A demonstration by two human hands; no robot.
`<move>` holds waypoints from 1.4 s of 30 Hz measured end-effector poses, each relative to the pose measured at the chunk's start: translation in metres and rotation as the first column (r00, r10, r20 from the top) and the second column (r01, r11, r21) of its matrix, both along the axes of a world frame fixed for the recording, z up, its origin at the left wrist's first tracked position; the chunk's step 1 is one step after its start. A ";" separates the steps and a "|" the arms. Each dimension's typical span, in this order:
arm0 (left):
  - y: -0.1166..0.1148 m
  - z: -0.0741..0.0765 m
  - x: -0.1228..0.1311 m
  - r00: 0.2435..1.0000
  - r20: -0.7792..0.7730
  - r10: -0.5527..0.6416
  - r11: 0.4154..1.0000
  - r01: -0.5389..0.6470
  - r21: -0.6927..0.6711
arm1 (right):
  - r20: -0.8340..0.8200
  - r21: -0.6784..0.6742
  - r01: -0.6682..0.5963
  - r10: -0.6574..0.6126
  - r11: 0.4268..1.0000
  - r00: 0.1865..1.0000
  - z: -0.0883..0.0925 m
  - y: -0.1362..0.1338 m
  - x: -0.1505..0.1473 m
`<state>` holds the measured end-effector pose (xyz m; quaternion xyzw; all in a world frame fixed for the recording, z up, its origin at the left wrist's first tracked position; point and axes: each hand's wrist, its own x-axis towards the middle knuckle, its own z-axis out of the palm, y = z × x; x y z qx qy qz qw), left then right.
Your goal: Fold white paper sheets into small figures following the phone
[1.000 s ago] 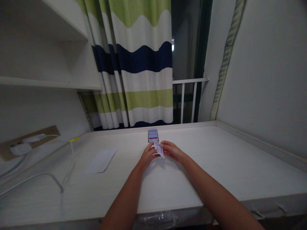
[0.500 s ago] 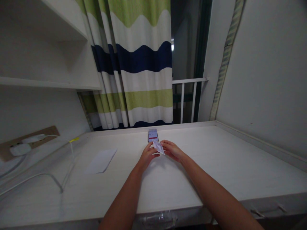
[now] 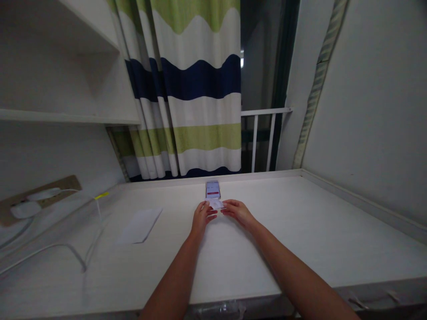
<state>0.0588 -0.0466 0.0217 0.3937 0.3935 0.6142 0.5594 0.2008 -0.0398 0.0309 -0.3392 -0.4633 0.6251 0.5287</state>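
A small piece of folded white paper [image 3: 215, 204] is held between both hands above the white desk [image 3: 233, 262]. My left hand [image 3: 201, 216] pinches its left side, with the lower fingers curled under it. My right hand [image 3: 239, 211] grips the right edge between thumb and fingers. Just beyond the paper lies a phone [image 3: 212, 190] with its screen lit, showing a red bar. The paper's underside and some fingertips are hidden.
White sheets [image 3: 142, 226] lie on the desk to the left. A white cable [image 3: 66, 244] runs from plugs [image 3: 26, 209] on a wall strip at far left. A striped curtain [image 3: 203, 89] and a white railing [image 3: 265, 112] stand behind the desk.
The folded paper has turned from a slanted, pointed pose to lying flatter and more level. My left hand has shifted slightly left, and both hands' fingers have changed position around it.
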 end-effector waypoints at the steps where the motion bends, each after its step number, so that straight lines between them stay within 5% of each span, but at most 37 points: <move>1: 0.002 -0.001 0.000 1.000 -0.014 0.018 1.000 -0.018 -0.008 | 0.006 -0.014 0.032 -0.031 0.999 0.999 -0.001 0.002 0.000; 12: 0.041 0.012 0.011 0.988 -0.086 0.127 0.991 -0.131 -0.034 | -0.086 -0.058 0.295 -0.299 0.954 0.950 0.001 0.029 0.009; 18: 0.075 0.021 0.037 0.994 -0.068 0.086 0.994 -0.090 -0.060 | -0.132 -0.086 0.384 -0.392 0.919 0.910 0.006 0.059 0.031; 26: 0.130 0.012 0.087 0.993 0.103 0.055 0.989 -0.040 -0.139 | -0.125 -0.077 0.464 -0.470 0.882 0.873 0.011 0.113 0.070; 35: 0.200 0.012 0.124 0.997 -0.016 0.078 0.984 -0.080 -0.162 | 0.021 -0.125 0.551 -0.553 0.825 0.833 0.004 0.179 0.104; 42: 0.236 -0.003 0.138 0.987 -0.147 0.070 0.972 -0.101 -0.211 | 0.157 -0.140 0.605 -0.586 0.783 0.795 -0.011 0.217 0.117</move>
